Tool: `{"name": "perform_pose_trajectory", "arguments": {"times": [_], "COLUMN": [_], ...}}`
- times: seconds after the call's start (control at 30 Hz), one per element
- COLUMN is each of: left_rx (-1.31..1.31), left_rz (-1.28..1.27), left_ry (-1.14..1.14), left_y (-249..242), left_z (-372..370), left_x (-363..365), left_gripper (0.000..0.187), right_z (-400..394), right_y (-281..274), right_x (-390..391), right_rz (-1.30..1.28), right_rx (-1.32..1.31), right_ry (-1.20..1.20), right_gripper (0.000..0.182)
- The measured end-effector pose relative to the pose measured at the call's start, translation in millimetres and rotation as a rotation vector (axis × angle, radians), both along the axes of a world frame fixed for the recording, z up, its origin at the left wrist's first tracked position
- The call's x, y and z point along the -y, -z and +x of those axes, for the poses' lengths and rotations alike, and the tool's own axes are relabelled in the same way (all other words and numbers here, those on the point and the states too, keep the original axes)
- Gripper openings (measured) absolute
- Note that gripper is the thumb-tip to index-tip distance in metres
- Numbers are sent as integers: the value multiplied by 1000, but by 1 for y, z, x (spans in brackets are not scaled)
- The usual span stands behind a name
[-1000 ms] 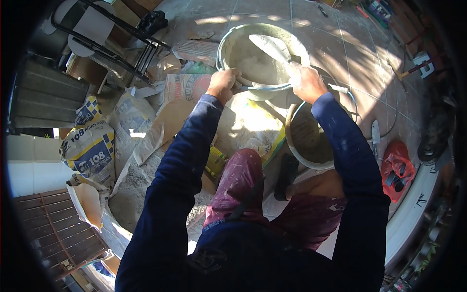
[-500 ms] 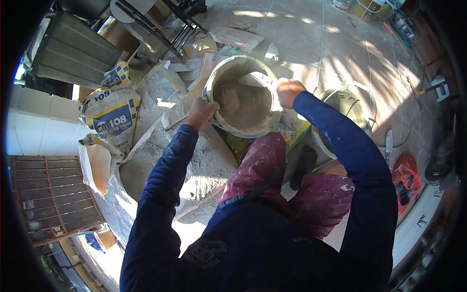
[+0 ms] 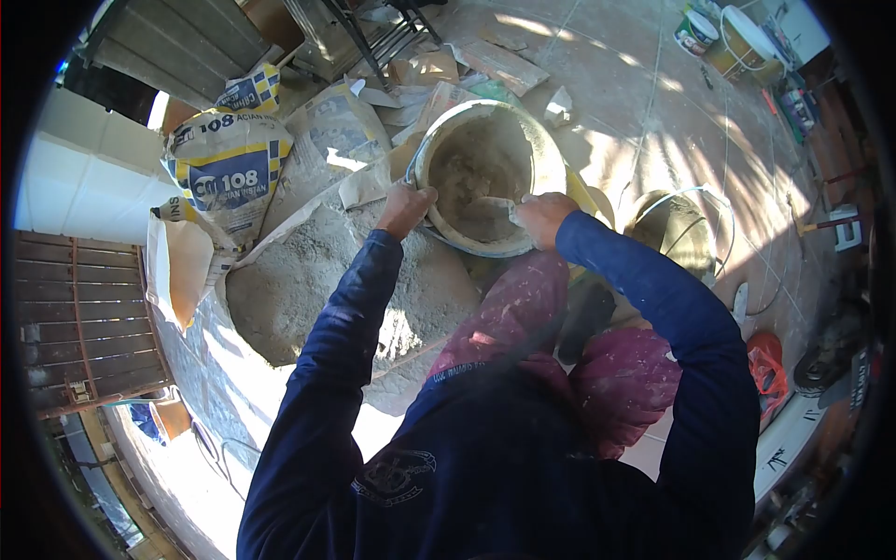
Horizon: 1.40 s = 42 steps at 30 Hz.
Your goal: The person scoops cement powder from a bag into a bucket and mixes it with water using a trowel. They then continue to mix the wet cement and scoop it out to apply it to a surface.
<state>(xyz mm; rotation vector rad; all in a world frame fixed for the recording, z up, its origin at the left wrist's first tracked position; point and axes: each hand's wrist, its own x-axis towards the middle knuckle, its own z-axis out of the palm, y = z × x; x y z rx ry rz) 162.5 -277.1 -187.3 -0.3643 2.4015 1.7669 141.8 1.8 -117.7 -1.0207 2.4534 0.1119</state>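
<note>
In front of my knees stands a round bucket [image 3: 547,154] with grey mortar [image 3: 467,159] inside. My left hand [image 3: 406,208] is closed on the bucket's near left rim. Near the right side of the rim, my right hand [image 3: 546,220] is closed around a trowel [image 3: 487,207], whose handle is hidden in the fist. The trowel's blade, smeared with mortar, reaches into the bucket and lies in the mix near its close side.
Left of the bucket lies an opened bag of grey powder [image 3: 299,280]. Beyond it stand printed sacks [image 3: 229,177]. A second bucket [image 3: 677,233] sits on the right, with another trowel [image 3: 740,303] and a red plastic bag [image 3: 767,369] nearby. Pails [image 3: 747,47] stand far right.
The trowel has moved from the bucket's far right side down to its near side, and my right hand has come closer to me. My left hand keeps its hold on the rim. The view has shifted.
</note>
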Motion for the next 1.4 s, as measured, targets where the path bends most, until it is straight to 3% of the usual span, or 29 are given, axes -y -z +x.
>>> {"name": "perform_pose_trajectory", "arguments": {"times": [0.13,0.23,0.33,0.47,0.6,0.83,0.93,0.97,1.1,1.3,1.4], "left_rx": [-45,-102,-127,12,-17,-68,-249,-209,-146,-180,-153], "left_rz": [-29,143,152,187,185,114,114,99,69,27,7], "left_ry": [-17,-25,-30,-50,-55,49,60,75,87,79,80], "left_y": [-5,15,20,15,2,6,17,12,-9,9,6], "left_z": [5,-1,-3,-4,1,8,9,11,19,12,14], "left_x": [-3,0,2,2,-1,-1,-3,-3,-6,-3,-2], "left_gripper": [35,33,27,20,19,22,26,27,31,35,36], "right_z": [-39,-53,-11,22,1,-50,-51,-49,-49,-59,-44], "right_y": [-21,13,27,43,-26,5,24,12,9,13,-6], "right_x": [8,27,59,48,15,24,33,38,32,15,10], "right_rz": [-111,-119,-189,-192,19,-91,53,102,212,223,42], "right_rx": [-111,-160,-150,-139,-18,-463,-411,-258,-46,194,484], "right_ry": [289,335,317,140,-105,215,195,210,256,304,566], "right_gripper": [18,18,19,20,21,21,23,22,27,29,33]}}
